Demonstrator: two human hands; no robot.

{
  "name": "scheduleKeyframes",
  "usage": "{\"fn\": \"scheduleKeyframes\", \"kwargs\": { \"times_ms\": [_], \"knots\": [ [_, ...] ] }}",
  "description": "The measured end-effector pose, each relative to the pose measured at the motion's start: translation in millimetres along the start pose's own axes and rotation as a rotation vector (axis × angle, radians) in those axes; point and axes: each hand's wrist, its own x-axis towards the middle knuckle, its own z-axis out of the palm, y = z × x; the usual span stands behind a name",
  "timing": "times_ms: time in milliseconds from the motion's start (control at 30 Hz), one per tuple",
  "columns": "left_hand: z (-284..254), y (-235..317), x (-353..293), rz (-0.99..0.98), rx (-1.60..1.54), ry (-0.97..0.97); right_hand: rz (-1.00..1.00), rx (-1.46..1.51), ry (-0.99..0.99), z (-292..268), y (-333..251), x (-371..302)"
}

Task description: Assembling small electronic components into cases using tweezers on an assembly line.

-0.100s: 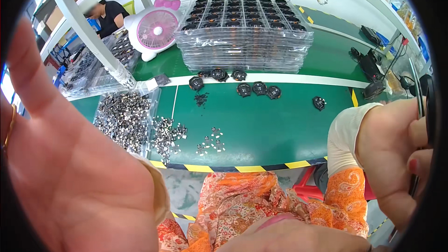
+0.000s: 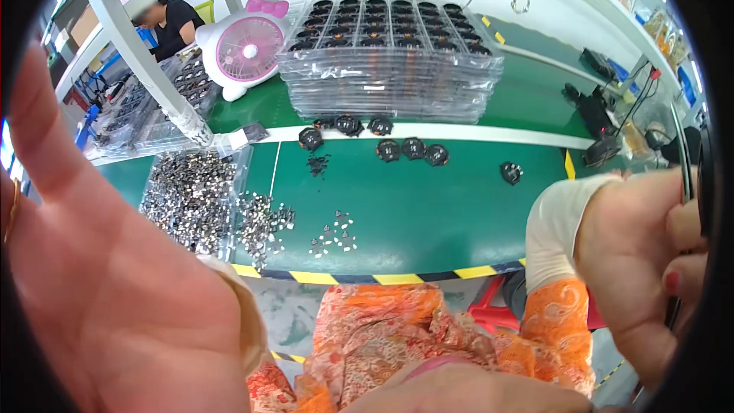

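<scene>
My left hand (image 2: pixel 130 283) is raised close to the camera at the left, palm in view and thumb spread away. It holds nothing that I can see; some fingertips run out of the picture. At the right rim my right hand (image 2: pixel 638 252) has its fingers curled round a pair of thin metal tweezers (image 2: pixel 683 145), whose tips are cut off by the dark edge. Both hands are up near the head, above the green bench (image 2: pixel 428 222). Nearest on the bench below the right hand lies a round black part (image 2: pixel 511 173) with small silvery pieces on it.
A clear tray heaped with small black-and-silver parts (image 2: pixel 191 199) stands at left, with more spilled beside it (image 2: pixel 264 222). Several round black housings (image 2: pixel 414 148) lie mid-bench. Behind are stacked clear trays (image 2: pixel 390 84), a pink-and-white fan (image 2: pixel 248 50) and a shelf post (image 2: pixel 141 53). Another person (image 2: pixel 176 27) sits far left.
The bench and everything on it have shifted slightly left in the picture, as the head has turned a little. Both hands keep nearly the same pose.
</scene>
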Motion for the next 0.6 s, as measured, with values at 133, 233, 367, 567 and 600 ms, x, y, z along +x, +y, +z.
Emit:
{"fn": "scheduleKeyframes", "kwargs": {
  "times_ms": [133,233,367,567,600],
  "knots": [
    [33,-12,-19,0.017,-0.051,0.045,-0.037,0.064,-0.059,32,5,3],
    [12,-27,31,-0.008,-0.083,0.062,-0.053,0.105,-0.062,37,-8,5],
    [3,-34,19,-0.009,-0.135,0.084,-0.041,0.094,-0.081,53,8,5],
    [-2,-23,-2,0.117,-0.046,0.149,-0.029,0.095,-0.100,58,4,9],
    [-6,-22,-6,0.139,-0.034,0.146,-0.036,0.085,-0.099,57,5,9]
  ]
}}
